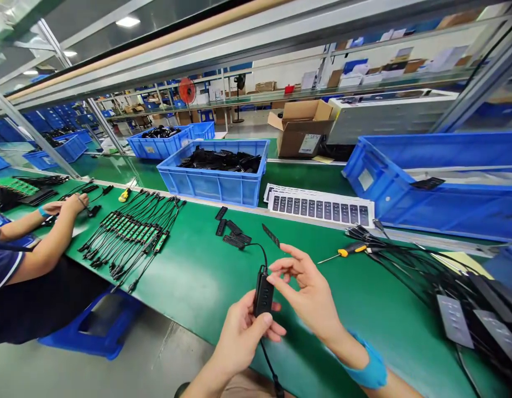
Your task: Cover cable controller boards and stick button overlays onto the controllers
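Note:
A small black control box (264, 296) with a row of buttons and a cable at each end is held upright over the bench. My left hand (243, 331) is closed around its lower part, thumb on the front edge. My right hand (306, 287) pinches at its upper end, beside the cable, thumb and forefinger close together. By the raised fingertips of my right hand is a thin black strip (271, 235); whether they touch it I cannot tell. Several black cover plates (235, 235) lie behind the box on the green bench (206, 265).
A yellow-handled screwdriver (351, 250) lies right, beside a heap of cabled boxes (453, 318). A label sheet (322, 207) and blue bins (210, 179) (430, 193) stand behind. Circuit boards with cables (134, 229) lie left, near a co-worker's hands (71, 204).

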### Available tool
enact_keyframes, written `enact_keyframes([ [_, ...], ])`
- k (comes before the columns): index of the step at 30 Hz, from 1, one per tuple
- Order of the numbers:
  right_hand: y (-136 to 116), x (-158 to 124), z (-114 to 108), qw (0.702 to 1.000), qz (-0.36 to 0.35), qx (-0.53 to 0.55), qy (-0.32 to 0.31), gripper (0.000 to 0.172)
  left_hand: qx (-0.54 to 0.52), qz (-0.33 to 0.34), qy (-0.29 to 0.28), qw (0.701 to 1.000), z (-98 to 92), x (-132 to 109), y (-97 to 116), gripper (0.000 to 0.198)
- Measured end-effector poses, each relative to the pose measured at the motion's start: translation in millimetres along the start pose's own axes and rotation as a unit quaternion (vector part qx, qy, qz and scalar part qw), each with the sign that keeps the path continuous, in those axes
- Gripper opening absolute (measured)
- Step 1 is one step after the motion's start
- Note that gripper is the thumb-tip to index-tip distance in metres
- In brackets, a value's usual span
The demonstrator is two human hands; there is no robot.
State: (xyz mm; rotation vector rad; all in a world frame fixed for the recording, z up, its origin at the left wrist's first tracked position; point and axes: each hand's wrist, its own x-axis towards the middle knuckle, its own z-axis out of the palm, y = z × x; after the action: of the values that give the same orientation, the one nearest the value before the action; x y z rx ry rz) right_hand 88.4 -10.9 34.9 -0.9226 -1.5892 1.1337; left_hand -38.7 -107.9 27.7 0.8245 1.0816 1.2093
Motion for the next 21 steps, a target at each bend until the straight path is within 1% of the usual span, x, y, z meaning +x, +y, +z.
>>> enact_keyframes([
  [2,4,-4,3,0.999,0.008,0.032,0.021,0.059,0.047,0.021,-0.001,0.999,0.5,-2,-2,0.063],
  [3,5,-6,4,0.998,0.026,0.064,0.012,0.062,0.071,0.031,-0.007,0.997,0.0,-3,-2,0.06],
  [6,2,-9,4,0.979,0.097,0.167,-0.06,0.067,0.139,0.048,-0.035,0.989,-2.8,-4,1,0.051],
  [8,-2,-9,3,0.969,0.121,0.2,-0.08,0.071,0.174,0.052,-0.047,0.982,-4.0,-4,2,0.047],
  [10,-6,-10,2,0.967,0.123,0.211,-0.067,0.073,0.2,0.057,-0.05,0.977,-4.1,-1,1,0.046],
  [13,-8,-10,1,0.969,0.115,0.217,-0.032,0.072,0.22,0.068,-0.045,0.972,-2.3,5,-3,0.044],
  [15,-6,-8,-1,0.97,0.116,0.212,-0.013,0.072,0.19,0.059,-0.044,0.979,-0.3,13,-5,0.043],
  [16,-5,-6,-2,0.971,0.119,0.206,-0.005,0.074,0.153,0.043,-0.053,0.986,1.0,18,-4,0.044],
  [18,-2,0,-8,0.975,0.121,0.187,0.011,0.078,0.051,-0.011,-0.092,0.994,4.5,30,0,0.051],
  [20,2,8,-15,0.98,0.114,0.16,0.028,0.082,-0.047,-0.067,-0.132,0.988,9.4,44,7,0.06],
  [21,3,13,-19,0.983,0.109,0.146,0.034,0.083,-0.077,-0.086,-0.141,0.983,12.3,51,10,0.059],
])
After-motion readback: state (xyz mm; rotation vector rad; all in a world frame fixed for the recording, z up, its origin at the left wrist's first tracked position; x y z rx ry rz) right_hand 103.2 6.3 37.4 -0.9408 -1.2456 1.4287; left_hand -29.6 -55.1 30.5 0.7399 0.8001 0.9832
